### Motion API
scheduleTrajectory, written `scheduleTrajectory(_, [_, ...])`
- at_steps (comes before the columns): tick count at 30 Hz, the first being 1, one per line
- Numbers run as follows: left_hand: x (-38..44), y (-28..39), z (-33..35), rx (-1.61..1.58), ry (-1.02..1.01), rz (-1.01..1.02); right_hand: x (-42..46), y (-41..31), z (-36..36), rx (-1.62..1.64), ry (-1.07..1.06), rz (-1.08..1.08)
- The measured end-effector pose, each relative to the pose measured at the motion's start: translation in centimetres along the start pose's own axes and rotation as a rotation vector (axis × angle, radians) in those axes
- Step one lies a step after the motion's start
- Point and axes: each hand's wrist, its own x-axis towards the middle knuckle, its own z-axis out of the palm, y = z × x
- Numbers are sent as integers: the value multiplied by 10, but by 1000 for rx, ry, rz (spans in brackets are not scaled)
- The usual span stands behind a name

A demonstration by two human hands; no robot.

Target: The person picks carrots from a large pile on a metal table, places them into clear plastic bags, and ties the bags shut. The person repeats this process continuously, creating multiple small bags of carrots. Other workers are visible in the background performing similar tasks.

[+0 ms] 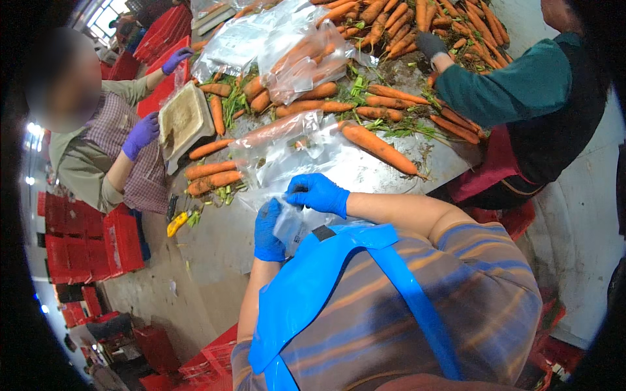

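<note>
Both of my hands wear blue gloves and meet close to my apron at the table's near edge. My left hand [269,229] pinches one side of a clear plastic bag [293,227]. Against the bag's upper edge, the fingers of my right hand [318,195] are closed on the film. Just beyond them lies another clear bag [279,134] with carrots partly under or inside it; I cannot tell which. Two carrots [213,184] stick out to its left. A large single carrot [379,147] rests on the metal table to the right.
A big heap of carrots [391,22] covers the far side, beside stacked plastic bags [244,46]. A weighing scale [183,119] stands by a purple-gloved person on the left. A yellow-handled tool [177,224] lies near the left edge. Another person's dark-gloved hand [431,46] reaches into the heap.
</note>
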Motion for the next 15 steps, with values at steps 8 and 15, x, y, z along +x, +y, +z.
scheduleTrajectory(8, [17,-20,-59,1012,363,547,-7,-9,-15,131,157,35])
scheduleTrajectory(15, [24,-25,-112,289,710,122,-15,-7,-39,761,-6,-42])
